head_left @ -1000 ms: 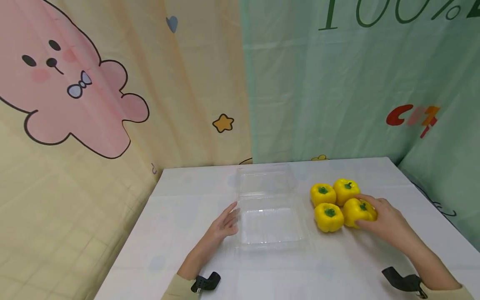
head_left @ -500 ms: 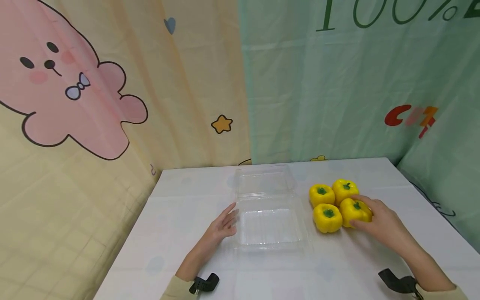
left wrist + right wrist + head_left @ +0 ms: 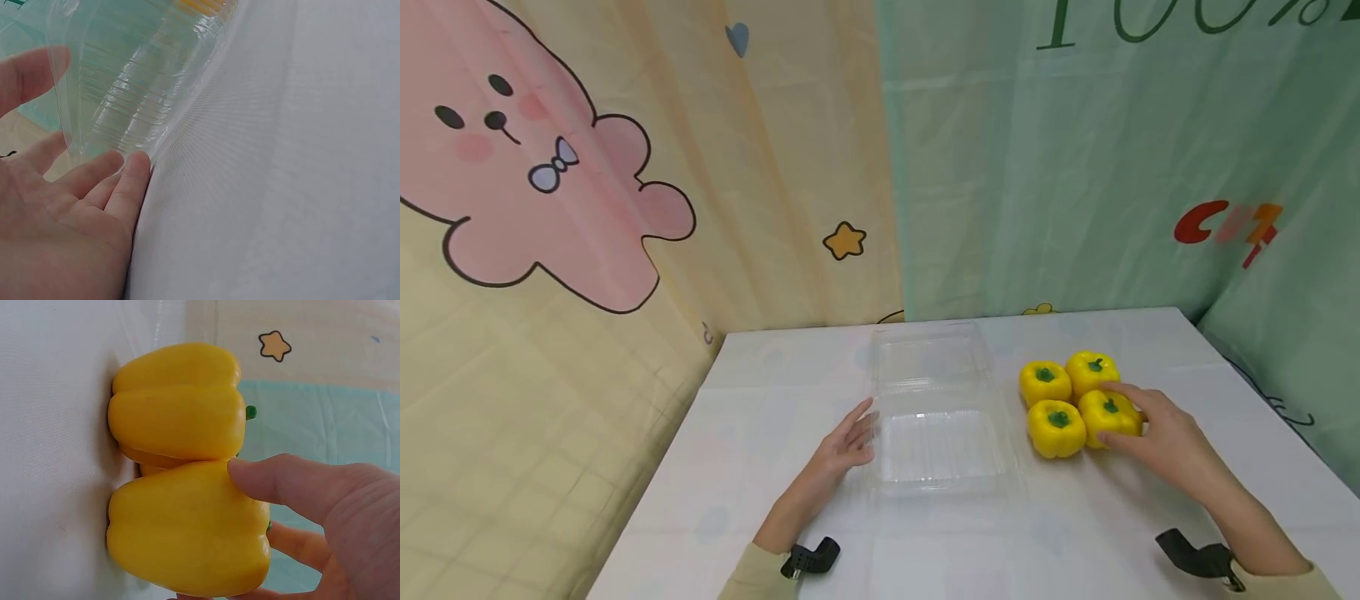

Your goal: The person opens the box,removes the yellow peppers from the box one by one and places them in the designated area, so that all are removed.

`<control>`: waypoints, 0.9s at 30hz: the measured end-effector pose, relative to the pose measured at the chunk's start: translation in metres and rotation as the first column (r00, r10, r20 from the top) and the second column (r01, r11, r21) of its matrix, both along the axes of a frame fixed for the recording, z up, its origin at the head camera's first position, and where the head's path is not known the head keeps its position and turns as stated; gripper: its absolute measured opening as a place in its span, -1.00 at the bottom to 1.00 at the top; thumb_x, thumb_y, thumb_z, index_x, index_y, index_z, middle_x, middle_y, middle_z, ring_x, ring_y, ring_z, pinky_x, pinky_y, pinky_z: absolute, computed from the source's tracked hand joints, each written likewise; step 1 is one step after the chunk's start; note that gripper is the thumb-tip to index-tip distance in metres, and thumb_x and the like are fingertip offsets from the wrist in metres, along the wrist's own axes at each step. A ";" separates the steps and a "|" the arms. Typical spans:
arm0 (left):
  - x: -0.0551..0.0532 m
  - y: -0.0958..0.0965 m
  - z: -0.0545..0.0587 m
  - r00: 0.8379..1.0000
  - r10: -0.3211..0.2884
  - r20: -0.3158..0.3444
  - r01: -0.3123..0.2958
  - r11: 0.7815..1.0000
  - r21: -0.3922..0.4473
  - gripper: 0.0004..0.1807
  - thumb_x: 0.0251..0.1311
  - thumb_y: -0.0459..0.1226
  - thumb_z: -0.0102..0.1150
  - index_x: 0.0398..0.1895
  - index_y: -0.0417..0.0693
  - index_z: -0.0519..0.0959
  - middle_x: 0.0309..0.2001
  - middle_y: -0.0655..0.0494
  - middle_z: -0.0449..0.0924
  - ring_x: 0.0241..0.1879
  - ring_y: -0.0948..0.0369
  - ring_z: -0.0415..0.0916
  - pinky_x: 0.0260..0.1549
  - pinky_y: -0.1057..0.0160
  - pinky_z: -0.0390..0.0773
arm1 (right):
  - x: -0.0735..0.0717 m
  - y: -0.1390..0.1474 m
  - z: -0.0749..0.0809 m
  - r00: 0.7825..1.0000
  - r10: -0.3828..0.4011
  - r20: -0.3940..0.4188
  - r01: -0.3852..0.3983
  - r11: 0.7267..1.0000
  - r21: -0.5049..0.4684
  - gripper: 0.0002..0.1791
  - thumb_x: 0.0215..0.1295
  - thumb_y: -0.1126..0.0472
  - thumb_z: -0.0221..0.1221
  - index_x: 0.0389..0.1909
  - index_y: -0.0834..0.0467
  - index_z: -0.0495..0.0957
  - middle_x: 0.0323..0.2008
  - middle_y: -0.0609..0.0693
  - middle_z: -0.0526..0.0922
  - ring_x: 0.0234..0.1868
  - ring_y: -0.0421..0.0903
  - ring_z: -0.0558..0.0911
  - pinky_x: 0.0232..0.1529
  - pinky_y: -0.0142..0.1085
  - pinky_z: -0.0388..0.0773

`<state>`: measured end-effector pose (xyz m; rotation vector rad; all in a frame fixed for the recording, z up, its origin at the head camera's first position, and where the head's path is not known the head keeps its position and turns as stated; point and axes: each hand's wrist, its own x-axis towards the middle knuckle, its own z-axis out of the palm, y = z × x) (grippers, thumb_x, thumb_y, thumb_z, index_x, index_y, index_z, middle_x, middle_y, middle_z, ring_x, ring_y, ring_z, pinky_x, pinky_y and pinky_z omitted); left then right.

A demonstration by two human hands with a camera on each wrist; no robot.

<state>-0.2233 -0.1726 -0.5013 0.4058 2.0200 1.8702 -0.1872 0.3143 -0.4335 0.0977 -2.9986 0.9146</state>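
Observation:
My right hand (image 3: 1172, 437) holds a yellow bell pepper (image 3: 1111, 417) between thumb and fingers at the table's right side. In the right wrist view its thumb (image 3: 284, 481) lies against the upper part of this pepper (image 3: 187, 531), which rests on the table; the far fingers are partly hidden. It touches the front-left pepper (image 3: 1057, 430). Farther back are the back-left pepper (image 3: 1045, 383) and the back-right pepper (image 3: 1092, 372). My left hand (image 3: 842, 446), fingers loosely extended, rests at the left edge of a clear plastic clamshell box (image 3: 940, 450). Its fingertips touch the box wall (image 3: 134, 94).
The box's hinged lid (image 3: 928, 358) lies folded back toward the table's far edge. A white cloth covers the table (image 3: 760, 467). Printed curtains (image 3: 1037, 183) hang behind it and along both sides.
My right hand has slid its pepper a little to the left, closer against the other peppers. The left hand stays beside the box. The head view has shifted slightly.

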 end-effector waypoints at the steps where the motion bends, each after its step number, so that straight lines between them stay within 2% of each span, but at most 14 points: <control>1: -0.001 0.000 0.000 1.000 0.004 0.000 -0.004 1.000 0.000 -0.16 0.52 -0.30 0.09 0.74 0.23 -0.03 0.70 -0.08 0.01 0.70 -0.10 -0.06 0.64 -0.24 -0.03 | 0.000 -0.001 0.000 1.000 0.002 0.003 -0.002 1.000 -0.002 -0.09 0.33 -0.14 0.39 0.55 0.22 0.28 0.39 0.55 0.28 0.32 0.58 0.33 0.15 0.55 0.37; 8: -0.004 -0.001 -0.001 1.000 0.014 0.002 -0.014 1.000 0.027 -0.16 0.52 -0.33 0.07 0.73 0.27 -0.02 0.70 -0.05 0.02 0.70 -0.06 -0.03 0.65 -0.20 -0.04 | -0.003 0.000 -0.001 1.000 0.023 -0.005 -0.023 1.000 0.010 -0.09 0.32 -0.13 0.41 0.54 0.20 0.30 0.37 0.55 0.31 0.32 0.58 0.33 0.16 0.57 0.34; 13: -0.003 -0.001 -0.001 1.000 0.022 -0.007 -0.022 1.000 0.020 -0.18 0.54 -0.30 0.05 0.73 0.29 -0.02 0.70 -0.06 0.03 0.69 -0.07 -0.01 0.65 -0.21 -0.05 | -0.004 -0.001 0.000 1.000 0.021 0.016 -0.021 1.000 0.016 -0.06 0.34 -0.22 0.36 0.56 0.17 0.27 0.38 0.56 0.28 0.31 0.59 0.33 0.15 0.58 0.34; 17: -0.002 -0.001 -0.001 0.999 0.031 -0.012 -0.031 1.000 -0.001 -0.21 0.56 -0.25 0.03 0.73 0.33 -0.02 0.69 -0.05 0.07 0.68 -0.07 0.04 0.63 -0.19 0.06 | -0.002 -0.001 0.002 1.000 0.013 0.027 -0.014 1.000 0.018 -0.06 0.36 -0.27 0.32 0.58 0.15 0.26 0.39 0.56 0.26 0.29 0.57 0.35 0.10 0.55 0.38; 23: 0.000 -0.006 0.003 0.998 0.058 -0.017 -0.058 0.998 -0.018 -0.20 0.55 -0.24 0.05 0.73 0.32 -0.01 0.68 -0.07 0.08 0.65 -0.10 0.10 0.58 -0.23 0.18 | -0.001 -0.001 0.009 0.999 0.024 -0.030 -0.023 0.998 0.054 -0.10 0.44 -0.26 0.25 0.57 0.21 0.26 0.39 0.54 0.28 0.18 0.49 0.47 -0.02 0.39 0.53; 27: -0.002 -0.012 0.011 0.994 0.094 -0.063 -0.096 0.995 -0.025 -0.19 0.54 -0.30 0.06 0.73 0.26 -0.01 0.68 -0.10 0.09 0.62 -0.14 0.17 0.55 -0.22 0.23 | -0.003 -0.002 0.019 0.998 0.027 -0.057 -0.023 0.998 0.066 -0.11 0.48 -0.24 0.21 0.58 0.22 0.22 0.42 0.56 0.23 0.25 0.54 0.42 0.04 0.49 0.48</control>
